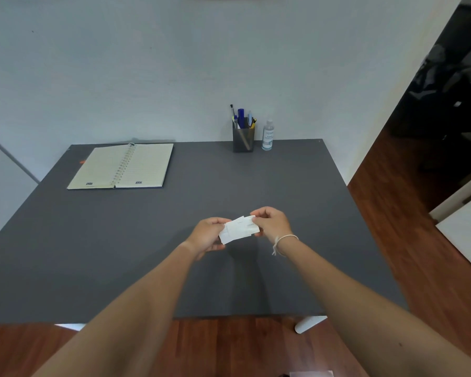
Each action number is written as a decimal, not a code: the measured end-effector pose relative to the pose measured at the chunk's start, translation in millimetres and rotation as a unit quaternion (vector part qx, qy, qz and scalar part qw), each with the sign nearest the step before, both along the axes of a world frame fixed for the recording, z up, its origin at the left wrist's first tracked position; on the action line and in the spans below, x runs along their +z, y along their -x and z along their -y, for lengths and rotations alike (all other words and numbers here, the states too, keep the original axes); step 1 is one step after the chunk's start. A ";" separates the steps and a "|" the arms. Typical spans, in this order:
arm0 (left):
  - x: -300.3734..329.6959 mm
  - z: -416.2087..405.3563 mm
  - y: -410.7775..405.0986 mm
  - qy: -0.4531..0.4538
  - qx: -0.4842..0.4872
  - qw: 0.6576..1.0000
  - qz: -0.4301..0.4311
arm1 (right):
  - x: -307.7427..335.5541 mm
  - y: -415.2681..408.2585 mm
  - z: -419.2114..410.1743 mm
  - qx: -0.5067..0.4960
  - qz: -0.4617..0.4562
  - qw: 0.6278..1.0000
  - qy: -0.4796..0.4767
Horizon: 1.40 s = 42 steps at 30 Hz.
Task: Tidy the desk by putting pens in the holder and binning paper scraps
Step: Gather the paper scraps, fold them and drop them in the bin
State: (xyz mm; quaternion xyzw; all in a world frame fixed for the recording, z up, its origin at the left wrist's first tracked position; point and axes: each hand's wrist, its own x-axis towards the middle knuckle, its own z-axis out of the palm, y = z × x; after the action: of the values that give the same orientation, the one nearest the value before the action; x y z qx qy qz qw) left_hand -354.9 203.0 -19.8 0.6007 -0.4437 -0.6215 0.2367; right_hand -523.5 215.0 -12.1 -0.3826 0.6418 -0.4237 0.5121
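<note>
My two bare forearms reach out over the near edge of the grey desk (93, 254), above the reddish wood floor (229, 346). My left hand (206, 236) and my right hand (269, 223) meet above the middle of the desk, and between them I hold the paper scraps (238, 229), small white slips with faint print, lifted clear of the surface. My left fingers are curled and pinch the slips at their left end, thumb on top; my right thumb and fingers pinch the right end. A pale string bracelet (284, 239) circles my right wrist, its loose end hanging down.

Farther back on the left, an open spiral notebook (121, 165) lies flat near the far edge, lined pages up. A small orange speck sits just left of it on the desk; I cannot tell what it is.

At the far edge on the right stands the dark pen holder (243, 138), upright, with the pens (241, 115) sticking out of its top. Just beside it on the right stands a clear bottle of hand sanitiser (267, 136). Behind everything is the pale wall (147, 63).
</note>
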 end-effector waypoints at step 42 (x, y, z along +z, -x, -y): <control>-4.0 70.9 213.7 0.049 -0.108 0.993 0.017 | -14.5 190.2 36.4 -0.066 -0.038 0.997 -0.017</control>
State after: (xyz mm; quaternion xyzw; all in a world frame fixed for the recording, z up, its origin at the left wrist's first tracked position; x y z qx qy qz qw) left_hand -568.6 132.2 -23.8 0.5479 -0.5395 -0.6106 0.1897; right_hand -713.7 178.6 -26.6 -0.3467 0.6919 -0.4309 0.4641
